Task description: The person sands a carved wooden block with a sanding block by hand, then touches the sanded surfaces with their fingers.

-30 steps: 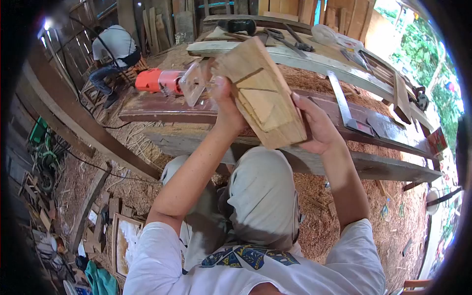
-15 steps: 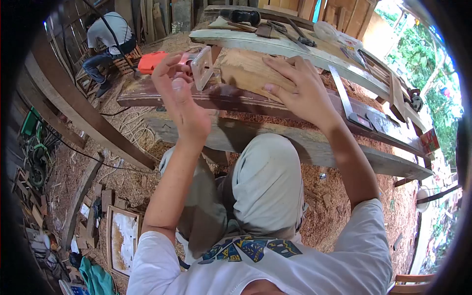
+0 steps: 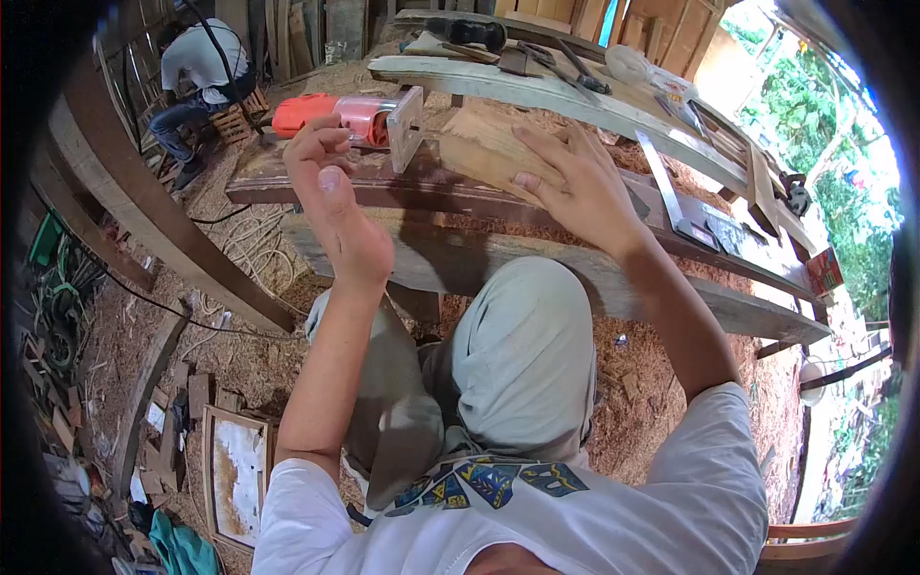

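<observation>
An orange trim router [image 3: 361,119] lies on its side on the dark reddish-brown beam [image 3: 431,192], its clear square base plate [image 3: 407,129] facing right. My left hand [image 3: 335,196] is raised just in front of the router's body. Its fingers are loosely bent and apart from the thumb, with nothing visible in them. A short, pale wooden board [image 3: 479,149] rests on the beam to the right of the base plate. My right hand [image 3: 586,187] grips this board at its right part, fingers across the top and thumb at the near edge. The board's far right end is hidden under that hand.
A metal try square [image 3: 666,182] lies on the beam to my right. Behind, a whitish plank [image 3: 460,75] and several tools, including a hammer [image 3: 585,77], cover the bench. Another person [image 3: 206,72] sits at the back left. Wood shavings and rope [image 3: 259,244] lie on the floor.
My left hand has drawn back and left from the router, which now shows more fully. The wooden board and right hand have shifted slightly, the board's near-right corner turning toward me.
</observation>
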`<move>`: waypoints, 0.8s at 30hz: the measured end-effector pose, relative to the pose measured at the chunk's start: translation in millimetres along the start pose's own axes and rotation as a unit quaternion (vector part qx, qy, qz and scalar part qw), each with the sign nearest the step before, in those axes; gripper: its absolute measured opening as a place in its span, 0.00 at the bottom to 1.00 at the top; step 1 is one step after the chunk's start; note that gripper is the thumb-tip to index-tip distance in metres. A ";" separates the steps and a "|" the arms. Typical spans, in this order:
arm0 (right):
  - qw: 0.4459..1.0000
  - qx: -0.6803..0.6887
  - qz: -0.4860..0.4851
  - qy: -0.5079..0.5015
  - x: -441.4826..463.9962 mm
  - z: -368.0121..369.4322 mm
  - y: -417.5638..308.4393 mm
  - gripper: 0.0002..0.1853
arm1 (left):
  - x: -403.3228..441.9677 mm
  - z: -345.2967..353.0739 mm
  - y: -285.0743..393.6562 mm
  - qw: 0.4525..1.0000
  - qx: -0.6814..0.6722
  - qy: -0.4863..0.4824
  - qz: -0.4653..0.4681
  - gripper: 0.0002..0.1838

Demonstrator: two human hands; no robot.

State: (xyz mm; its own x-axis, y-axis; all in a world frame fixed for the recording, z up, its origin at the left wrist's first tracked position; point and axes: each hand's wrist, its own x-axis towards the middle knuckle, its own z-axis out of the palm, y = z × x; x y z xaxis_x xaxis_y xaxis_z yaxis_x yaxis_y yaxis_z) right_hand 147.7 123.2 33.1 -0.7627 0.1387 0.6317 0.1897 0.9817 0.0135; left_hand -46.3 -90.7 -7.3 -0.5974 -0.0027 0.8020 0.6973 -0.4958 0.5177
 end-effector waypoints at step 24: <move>0.992 0.067 0.059 -0.089 18.7 -16.1 18.3 0.31 | 1.0 11.7 18.1 0.966 0.128 -0.190 0.121 0.17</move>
State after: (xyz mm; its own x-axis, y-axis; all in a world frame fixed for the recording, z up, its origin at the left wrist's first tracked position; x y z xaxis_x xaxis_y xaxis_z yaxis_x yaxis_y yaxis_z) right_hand 146.8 141.6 57.6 -0.8391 0.2623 0.4766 0.2085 0.9642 -0.1637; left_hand -29.6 -89.5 6.3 -0.2503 0.2513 0.9350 0.9026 -0.2887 0.3192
